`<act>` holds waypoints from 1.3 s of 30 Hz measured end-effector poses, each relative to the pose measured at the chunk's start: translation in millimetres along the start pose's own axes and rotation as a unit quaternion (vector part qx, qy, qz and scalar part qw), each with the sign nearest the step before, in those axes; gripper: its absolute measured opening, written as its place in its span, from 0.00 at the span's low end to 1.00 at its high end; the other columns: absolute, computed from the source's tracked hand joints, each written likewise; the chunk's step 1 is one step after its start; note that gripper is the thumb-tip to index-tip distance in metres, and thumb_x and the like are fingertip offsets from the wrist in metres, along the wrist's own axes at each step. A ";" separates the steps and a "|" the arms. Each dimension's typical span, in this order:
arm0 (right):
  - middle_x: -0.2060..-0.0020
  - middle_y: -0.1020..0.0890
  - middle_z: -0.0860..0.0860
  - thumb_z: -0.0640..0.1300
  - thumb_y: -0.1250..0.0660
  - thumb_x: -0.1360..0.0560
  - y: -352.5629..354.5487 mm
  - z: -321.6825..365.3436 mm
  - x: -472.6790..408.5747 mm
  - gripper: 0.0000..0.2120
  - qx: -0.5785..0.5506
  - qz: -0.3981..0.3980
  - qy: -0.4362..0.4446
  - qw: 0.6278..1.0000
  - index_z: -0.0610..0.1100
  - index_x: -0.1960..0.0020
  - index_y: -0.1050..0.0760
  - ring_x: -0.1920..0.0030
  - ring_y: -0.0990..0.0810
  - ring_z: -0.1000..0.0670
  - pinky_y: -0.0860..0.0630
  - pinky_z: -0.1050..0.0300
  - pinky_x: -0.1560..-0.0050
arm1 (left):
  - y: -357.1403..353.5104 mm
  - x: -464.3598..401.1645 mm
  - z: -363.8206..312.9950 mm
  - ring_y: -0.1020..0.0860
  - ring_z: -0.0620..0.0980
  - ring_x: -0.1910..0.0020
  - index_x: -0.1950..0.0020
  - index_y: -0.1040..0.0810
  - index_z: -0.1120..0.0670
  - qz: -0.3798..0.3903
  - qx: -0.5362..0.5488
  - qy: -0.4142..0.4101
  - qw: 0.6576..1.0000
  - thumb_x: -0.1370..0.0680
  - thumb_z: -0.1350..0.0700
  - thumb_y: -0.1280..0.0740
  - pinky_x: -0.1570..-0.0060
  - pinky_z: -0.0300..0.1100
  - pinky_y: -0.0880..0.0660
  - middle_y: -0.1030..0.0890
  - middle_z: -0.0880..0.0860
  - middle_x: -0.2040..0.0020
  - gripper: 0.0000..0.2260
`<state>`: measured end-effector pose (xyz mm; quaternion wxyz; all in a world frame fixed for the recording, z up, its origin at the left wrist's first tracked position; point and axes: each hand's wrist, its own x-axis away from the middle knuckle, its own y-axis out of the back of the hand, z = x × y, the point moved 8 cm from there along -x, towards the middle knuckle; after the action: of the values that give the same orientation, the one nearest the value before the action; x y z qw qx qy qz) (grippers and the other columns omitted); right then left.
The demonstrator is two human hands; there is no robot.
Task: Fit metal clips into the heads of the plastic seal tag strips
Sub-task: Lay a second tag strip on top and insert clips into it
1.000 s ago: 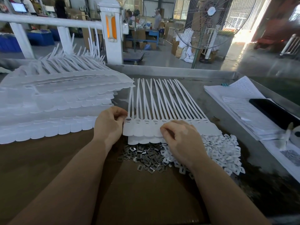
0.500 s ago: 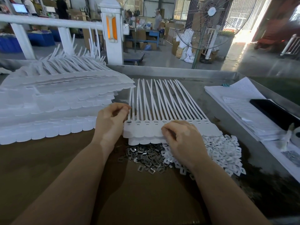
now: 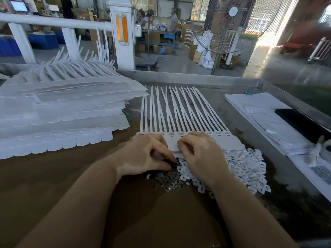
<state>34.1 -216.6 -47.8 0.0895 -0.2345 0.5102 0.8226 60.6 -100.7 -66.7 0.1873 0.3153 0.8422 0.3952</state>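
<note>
The row of white seal tag strips lies flat in the middle of the tabletop, heads toward the person, tails fanning to 12 o'clock. At 6 o'clock from the heads is a pile of metal clips. The left hand reaches into this pile, its thumb and fingers together in a pinching grip on the clips. The right hand rests on the heads with curled fingers; what its grip holds cannot be told. At 3 o'clock lies a heap of white plastic pieces, at 9 o'clock stacked strips.
</note>
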 end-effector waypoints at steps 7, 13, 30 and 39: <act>0.57 0.19 0.51 0.43 0.37 0.24 0.7 0.6 -0.2 0.07 0.002 0.000 0.001 1.000 0.44 0.55 0.21 0.53 0.25 0.51 0.31 0.57 0.49 | 1.6 -0.5 -7.3 0.30 0.35 0.52 0.62 0.21 0.34 -0.016 -0.007 -0.003 1.000 0.29 0.48 0.29 0.42 0.50 0.33 0.27 0.39 0.56 0.07; 0.56 0.19 0.51 0.44 0.37 0.24 -0.3 -0.8 -0.8 0.07 0.003 0.001 -0.002 1.000 0.44 0.55 0.21 0.52 0.26 0.52 0.34 0.59 0.49 | 1.3 -1.9 -3.9 0.29 0.35 0.52 0.60 0.22 0.38 -0.011 0.017 -0.003 1.000 0.27 0.50 0.31 0.45 0.41 0.33 0.27 0.37 0.56 0.06; 0.56 0.19 0.51 0.44 0.38 0.24 -1.1 -0.8 -0.9 0.08 0.005 0.003 0.000 1.000 0.44 0.54 0.21 0.52 0.26 0.52 0.35 0.61 0.49 | 30.2 4.6 12.5 0.27 0.36 0.61 0.55 0.21 0.49 -0.214 -0.055 0.056 0.974 0.25 0.58 0.33 0.60 0.23 0.32 0.25 0.40 0.61 0.04; 0.57 0.19 0.51 0.44 0.38 0.24 -1.0 0.3 -0.9 0.08 0.001 0.005 0.003 1.000 0.44 0.54 0.21 0.53 0.25 0.52 0.32 0.59 0.48 | 28.2 4.4 13.5 0.25 0.40 0.59 0.59 0.22 0.44 -0.174 -0.042 0.069 0.981 0.27 0.56 0.30 0.60 0.27 0.32 0.25 0.40 0.58 0.06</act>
<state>35.2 -215.8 -48.1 0.0842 -0.2349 0.5120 0.8219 75.8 -76.5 -53.2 0.2080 0.1276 0.8777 0.4124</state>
